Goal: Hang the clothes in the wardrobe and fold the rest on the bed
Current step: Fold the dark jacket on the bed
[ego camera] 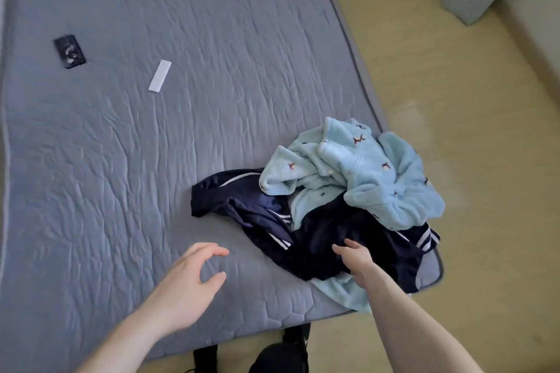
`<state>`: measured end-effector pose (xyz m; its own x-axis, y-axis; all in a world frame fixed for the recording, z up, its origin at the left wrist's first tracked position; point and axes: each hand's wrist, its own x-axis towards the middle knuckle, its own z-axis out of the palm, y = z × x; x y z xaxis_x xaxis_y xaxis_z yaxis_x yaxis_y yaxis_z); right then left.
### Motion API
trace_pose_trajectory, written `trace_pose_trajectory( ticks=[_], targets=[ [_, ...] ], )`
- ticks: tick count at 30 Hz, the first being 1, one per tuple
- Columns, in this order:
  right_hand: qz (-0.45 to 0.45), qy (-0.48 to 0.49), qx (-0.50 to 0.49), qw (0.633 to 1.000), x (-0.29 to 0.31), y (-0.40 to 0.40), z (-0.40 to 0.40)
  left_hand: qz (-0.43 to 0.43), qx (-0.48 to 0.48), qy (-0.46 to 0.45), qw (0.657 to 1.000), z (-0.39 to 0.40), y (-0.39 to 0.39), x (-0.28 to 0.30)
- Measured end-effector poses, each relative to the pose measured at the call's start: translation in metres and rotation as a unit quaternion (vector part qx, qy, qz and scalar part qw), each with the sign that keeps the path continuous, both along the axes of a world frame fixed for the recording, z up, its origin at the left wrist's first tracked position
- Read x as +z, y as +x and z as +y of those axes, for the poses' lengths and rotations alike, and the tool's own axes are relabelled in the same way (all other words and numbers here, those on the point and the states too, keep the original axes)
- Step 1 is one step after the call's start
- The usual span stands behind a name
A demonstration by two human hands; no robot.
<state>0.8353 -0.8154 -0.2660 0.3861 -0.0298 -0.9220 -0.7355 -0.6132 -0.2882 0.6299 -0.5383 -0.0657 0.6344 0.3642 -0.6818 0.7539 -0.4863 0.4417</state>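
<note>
Clothes lie in one tangled heap at the near right corner of the bed (pixel 151 160), none of them folded and none on a hanger, so the task looks barely begun. No wardrobe is in view, and no neat stack shows anywhere on the grey-blue quilted mattress cover, most of which is bare.

Biggest in the heap is a light blue fleece garment (pixel 363 172) with small dark and red motifs, bunched on top and toward the bed's right edge; a strip of the same fabric pokes out under the pile at the near edge. Beneath and beside it sprawls a navy garment with white stripes (pixel 266 221), partly spread leftward onto the mattress, with another striped navy edge showing at the right of the pile. Whether the navy cloth is one piece or two, I cannot tell. Everything remains to be sorted, hung or folded.

Reaching in from the near side, the left hand (pixel 188 285) hovers over bare mattress just left of the heap, fingers and thumb loosely curved apart, holding nothing and touching no cloth. Over the navy fabric, the right hand (pixel 354 257) has its fingers extended and slightly spread, resting on or just above the dark cloth; no pinch or grip is visible.

Well apart, far left, lie a small dark phone-like object (pixel 69 51) and a white rectangular strip (pixel 160 76).
</note>
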Motion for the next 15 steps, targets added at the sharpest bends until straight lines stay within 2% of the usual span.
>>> trace_pose_trajectory(
  ticks=[2, 4, 6, 10, 15],
  targets=[
    [-0.016, -0.02, 0.024, 0.999, -0.009, 0.006, 0.002, 0.0, 0.01, 0.0, 1.0, -0.005, 0.0, -0.005],
    [-0.071, -0.048, 0.059, 0.995, -0.007, 0.005, 0.0, 0.005, 0.014, -0.007, 1.0, -0.011, -0.005, -0.003],
    [-0.116, -0.036, 0.03, 0.992, 0.008, -0.004, -0.002, 0.007, 0.016, -0.014, 1.0, -0.017, -0.011, 0.005],
    [-0.116, 0.083, -0.045, 0.989, 0.077, -0.03, -0.002, 0.011, 0.002, -0.028, 1.0, -0.027, -0.026, 0.032],
    [-0.164, 0.246, -0.056, 0.954, 0.214, -0.081, 0.002, -0.003, -0.054, -0.027, 0.998, -0.037, -0.043, 0.078]
  ],
)
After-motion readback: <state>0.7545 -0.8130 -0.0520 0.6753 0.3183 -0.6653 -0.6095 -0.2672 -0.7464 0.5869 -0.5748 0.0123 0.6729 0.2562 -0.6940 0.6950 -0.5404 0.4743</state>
